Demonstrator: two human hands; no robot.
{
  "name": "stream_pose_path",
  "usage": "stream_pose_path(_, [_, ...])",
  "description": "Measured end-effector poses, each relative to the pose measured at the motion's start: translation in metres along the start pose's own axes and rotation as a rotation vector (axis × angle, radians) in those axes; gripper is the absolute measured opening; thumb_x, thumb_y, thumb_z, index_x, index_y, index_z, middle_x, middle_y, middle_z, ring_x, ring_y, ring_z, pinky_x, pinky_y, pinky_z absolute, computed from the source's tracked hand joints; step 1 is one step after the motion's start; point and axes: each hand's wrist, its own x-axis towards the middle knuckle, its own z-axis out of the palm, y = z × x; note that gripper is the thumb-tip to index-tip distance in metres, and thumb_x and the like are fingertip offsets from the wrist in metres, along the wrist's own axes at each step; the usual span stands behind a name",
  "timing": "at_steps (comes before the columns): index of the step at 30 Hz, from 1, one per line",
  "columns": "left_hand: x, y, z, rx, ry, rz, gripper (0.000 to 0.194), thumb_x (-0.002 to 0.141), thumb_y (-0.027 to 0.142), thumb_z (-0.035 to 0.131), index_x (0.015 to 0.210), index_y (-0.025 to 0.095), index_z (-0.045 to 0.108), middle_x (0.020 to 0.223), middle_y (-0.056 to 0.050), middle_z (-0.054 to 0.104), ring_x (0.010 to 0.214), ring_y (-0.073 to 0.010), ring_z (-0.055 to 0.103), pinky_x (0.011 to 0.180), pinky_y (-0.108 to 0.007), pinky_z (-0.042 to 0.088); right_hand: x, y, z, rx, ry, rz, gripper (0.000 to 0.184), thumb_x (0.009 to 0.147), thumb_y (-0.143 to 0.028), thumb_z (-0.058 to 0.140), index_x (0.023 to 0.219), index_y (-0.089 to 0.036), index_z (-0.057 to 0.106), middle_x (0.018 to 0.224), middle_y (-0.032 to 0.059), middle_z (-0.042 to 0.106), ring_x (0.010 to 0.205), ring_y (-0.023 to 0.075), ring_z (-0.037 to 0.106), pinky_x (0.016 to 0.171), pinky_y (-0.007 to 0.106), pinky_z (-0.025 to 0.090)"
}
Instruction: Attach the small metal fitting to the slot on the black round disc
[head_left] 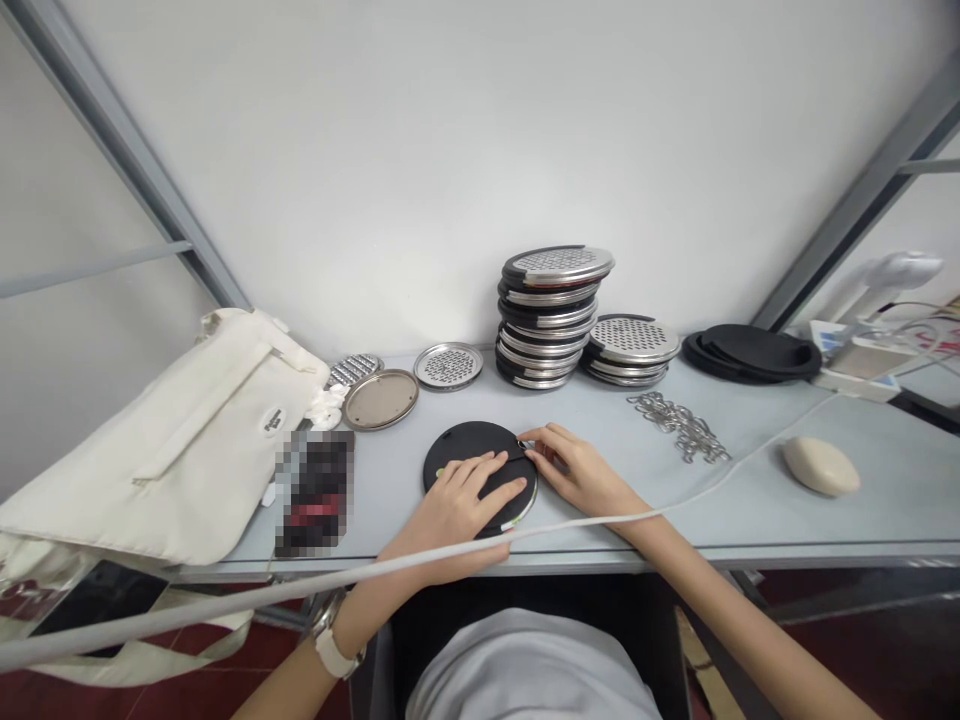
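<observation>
A round black disc (463, 450) with a thin metal rim lies flat near the front edge of the grey table (750, 520). My left hand (457, 510) rests on top of it with fingers stretched flat, pressing it down. My right hand (577, 470) is at the disc's right edge, fingertips pinched on a small metal piece there; I cannot make out what it is. A white cable (300, 590) runs across in front of both wrists.
Behind stand a tall stack of perforated metal discs in black rims (551, 315), a lower stack (631, 350), loose metal discs (448, 365) (381, 398), black rings (750, 352) and a pile of metal clips (679, 425). A cream bag (172, 440) lies left; a beige oval object (821, 465) lies right.
</observation>
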Motion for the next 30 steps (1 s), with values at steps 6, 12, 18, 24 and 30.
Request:
stream_pose_path(6, [0.0000, 0.0004, 0.0001, 0.006, 0.015, 0.001, 0.058, 0.078, 0.029, 0.060, 0.134, 0.023, 0.046, 0.144, -0.010, 0.037, 0.130, -0.0277, 0.037, 0.102, -0.043, 0.034, -0.0002, 0.0011, 0.0007, 0.007, 0.020, -0.047, 0.020, 0.092, -0.015, 0.044, 0.106, -0.018, 0.058, 0.096, 0.0088, 0.057, 0.085, 0.0185, 0.060, 0.078, 0.030, 0.050])
stream_pose_path(12, [0.0000, -0.0005, 0.0012, 0.013, 0.020, 0.004, 0.059, 0.077, 0.029, 0.061, 0.134, 0.023, 0.045, 0.145, -0.010, 0.036, 0.130, -0.0276, 0.036, 0.103, -0.043, 0.033, 0.0004, 0.0036, 0.0026, 0.000, 0.024, -0.048, 0.021, 0.093, -0.015, 0.043, 0.107, -0.018, 0.058, 0.096, 0.0089, 0.060, 0.089, 0.0195, 0.060, 0.081, 0.032, 0.050])
stream_pose_path(18, [0.0003, 0.0002, 0.0010, 0.001, 0.011, -0.003, 0.058, 0.077, 0.029, 0.059, 0.134, 0.024, 0.046, 0.144, -0.010, 0.037, 0.130, -0.0272, 0.036, 0.103, -0.043, 0.033, 0.0004, 0.0055, 0.0027, 0.007, 0.028, -0.060, 0.022, 0.093, -0.015, 0.042, 0.109, -0.017, 0.057, 0.097, 0.0102, 0.063, 0.090, 0.0206, 0.062, 0.080, 0.034, 0.051])
stream_pose_path(24, [0.0002, 0.0009, 0.0004, 0.002, 0.025, 0.000, 0.057, 0.078, 0.029, 0.058, 0.134, 0.023, 0.046, 0.144, -0.010, 0.038, 0.130, -0.0273, 0.037, 0.103, -0.043, 0.033, -0.0009, 0.0065, 0.0049, 0.001, 0.028, -0.059, 0.022, 0.093, -0.016, 0.042, 0.111, -0.017, 0.056, 0.100, 0.0103, 0.064, 0.093, 0.0203, 0.063, 0.082, 0.034, 0.051])
stream_pose_path(30, [0.0009, 0.0009, -0.0005, 0.001, 0.027, 0.002, 0.055, 0.079, 0.029, 0.057, 0.133, 0.023, 0.047, 0.143, -0.010, 0.039, 0.129, -0.0271, 0.038, 0.102, -0.042, 0.034, -0.0003, 0.0053, 0.0044, -0.010, 0.025, -0.064, 0.023, 0.093, -0.015, 0.042, 0.111, -0.018, 0.056, 0.100, 0.0102, 0.064, 0.093, 0.0207, 0.063, 0.082, 0.034, 0.052])
